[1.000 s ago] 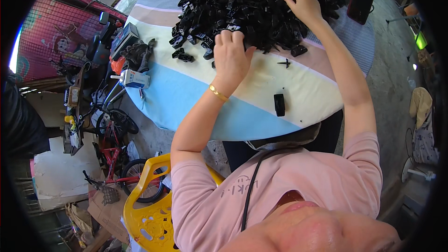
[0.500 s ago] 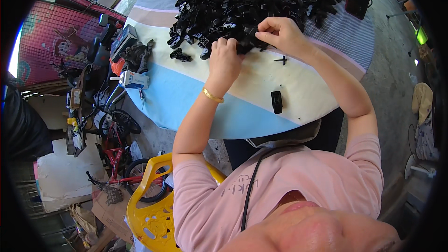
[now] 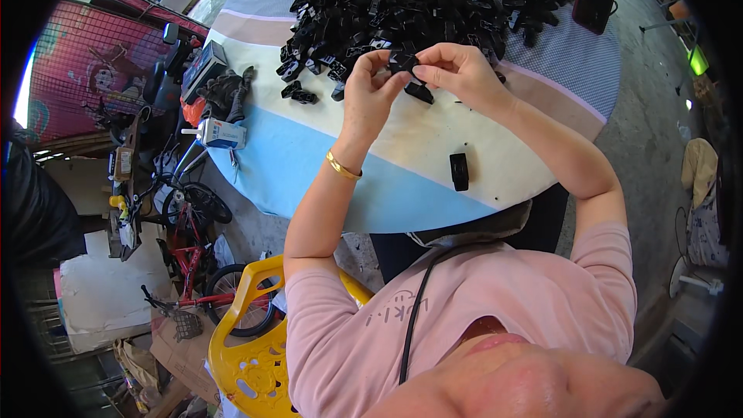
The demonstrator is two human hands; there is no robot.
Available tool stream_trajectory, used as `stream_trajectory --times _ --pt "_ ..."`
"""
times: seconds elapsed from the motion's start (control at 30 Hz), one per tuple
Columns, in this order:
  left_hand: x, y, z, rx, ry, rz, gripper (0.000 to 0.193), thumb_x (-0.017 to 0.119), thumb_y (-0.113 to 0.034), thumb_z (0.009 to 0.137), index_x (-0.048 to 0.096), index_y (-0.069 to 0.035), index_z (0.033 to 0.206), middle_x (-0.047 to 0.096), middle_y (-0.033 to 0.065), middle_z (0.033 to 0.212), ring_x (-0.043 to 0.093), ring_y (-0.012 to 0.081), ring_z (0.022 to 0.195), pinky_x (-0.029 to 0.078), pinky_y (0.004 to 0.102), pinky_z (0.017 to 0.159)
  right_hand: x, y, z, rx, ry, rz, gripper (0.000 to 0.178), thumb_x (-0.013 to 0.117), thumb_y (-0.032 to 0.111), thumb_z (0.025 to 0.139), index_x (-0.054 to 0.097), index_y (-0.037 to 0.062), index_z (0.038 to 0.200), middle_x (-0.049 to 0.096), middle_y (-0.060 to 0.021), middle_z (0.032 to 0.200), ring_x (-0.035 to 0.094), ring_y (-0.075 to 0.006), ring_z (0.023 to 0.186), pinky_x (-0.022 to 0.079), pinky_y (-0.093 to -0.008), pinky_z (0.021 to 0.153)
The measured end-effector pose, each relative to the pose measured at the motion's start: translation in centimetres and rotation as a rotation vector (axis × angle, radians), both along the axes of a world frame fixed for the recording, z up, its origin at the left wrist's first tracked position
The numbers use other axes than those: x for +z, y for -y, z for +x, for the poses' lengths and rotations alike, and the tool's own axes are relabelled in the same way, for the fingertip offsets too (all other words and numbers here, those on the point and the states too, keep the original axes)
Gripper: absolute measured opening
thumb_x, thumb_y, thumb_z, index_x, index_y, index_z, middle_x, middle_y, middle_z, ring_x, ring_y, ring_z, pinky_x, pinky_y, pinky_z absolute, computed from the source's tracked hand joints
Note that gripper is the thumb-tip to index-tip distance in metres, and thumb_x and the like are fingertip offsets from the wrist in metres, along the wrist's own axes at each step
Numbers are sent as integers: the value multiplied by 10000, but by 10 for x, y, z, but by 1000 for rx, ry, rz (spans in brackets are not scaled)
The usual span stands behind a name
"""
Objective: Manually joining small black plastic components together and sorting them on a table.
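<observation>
- Head view: a small black part [image 3: 402,61] is held between both hands, at the near edge of a heap of black pieces [image 3: 426,4].
- Its left side is gripped by the left hand [image 3: 370,97], thumb and fingers clamped on it.
- Its right end is pinched by the right hand [image 3: 464,79], between thumb and forefinger.
- One lone black piece [image 3: 459,172] is seen on the striped tablecloth [image 3: 309,170], well apart from the heap.
</observation>
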State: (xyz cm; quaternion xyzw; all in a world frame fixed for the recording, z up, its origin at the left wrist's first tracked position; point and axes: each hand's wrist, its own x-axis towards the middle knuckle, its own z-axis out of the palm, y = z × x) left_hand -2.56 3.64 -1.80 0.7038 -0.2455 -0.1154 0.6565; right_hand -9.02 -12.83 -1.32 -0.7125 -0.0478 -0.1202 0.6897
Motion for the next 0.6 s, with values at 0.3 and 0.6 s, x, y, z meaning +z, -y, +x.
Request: stream_trajectory --times 0.3,0.6 --pt "1 8 -17 -21 64 -142 391 594 -3 827 421 34 1176 577 113 1030 591 133 896 515 248 764 -13 -3 3 -150 261 -220 128 708 48 744 608 -26 777 614 -41 795 579 -87 671 483 -198 597" --pt "5 2 -13 -41 -238 -332 344 557 52 833 488 38 1170 574 81 1008 589 144 894 548 303 815 -7 -2 2 -83 213 -148 132 690 74 770 598 -13 806 624 -39 797 574 -91 660 480 -217 585"
